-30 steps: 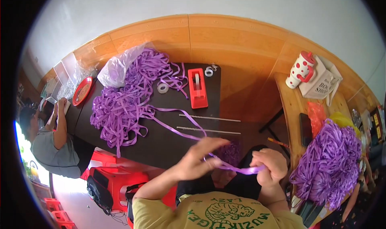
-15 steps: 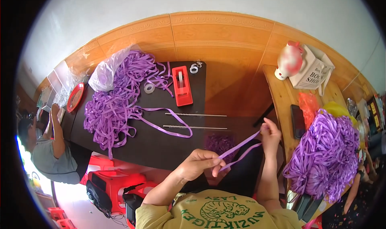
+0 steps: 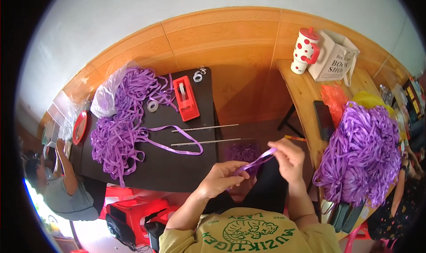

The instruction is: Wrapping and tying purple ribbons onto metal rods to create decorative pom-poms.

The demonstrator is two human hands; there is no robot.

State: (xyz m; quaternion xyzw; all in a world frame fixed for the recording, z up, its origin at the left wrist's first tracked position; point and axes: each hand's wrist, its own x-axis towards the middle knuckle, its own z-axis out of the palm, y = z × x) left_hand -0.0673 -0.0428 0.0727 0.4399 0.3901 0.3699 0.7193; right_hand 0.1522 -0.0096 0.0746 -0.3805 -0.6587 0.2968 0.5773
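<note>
In front of my chest, a narrow purple ribbon (image 3: 262, 158) is stretched between my two hands. My left hand (image 3: 222, 179) is closed, pinching one part of it between thumb and fingers. The fingers of my right hand (image 3: 289, 160) are closed on its other end, a little higher and to the right. Beyond my left hand, a large tangled heap of purple ribbon (image 3: 111, 135) lies on the dark table (image 3: 177, 164), with one loop reaching right. Two thin rods (image 3: 213, 128) lie side by side there, their ends sticking out past the table's right edge.
A red tape dispenser (image 3: 186, 103) and a tape roll (image 3: 152, 105) stand on the dark table. On the wooden table (image 3: 297, 88) are a spotted tumbler (image 3: 304, 51), a paper bag (image 3: 330, 60), a phone (image 3: 324, 120) and another ribbon heap (image 3: 359, 153). A person (image 3: 71, 191) sits at left.
My hands have come closer together, and the ribbon span between them is shorter. My right hand has moved down and left. The whole view has shifted slightly.
</note>
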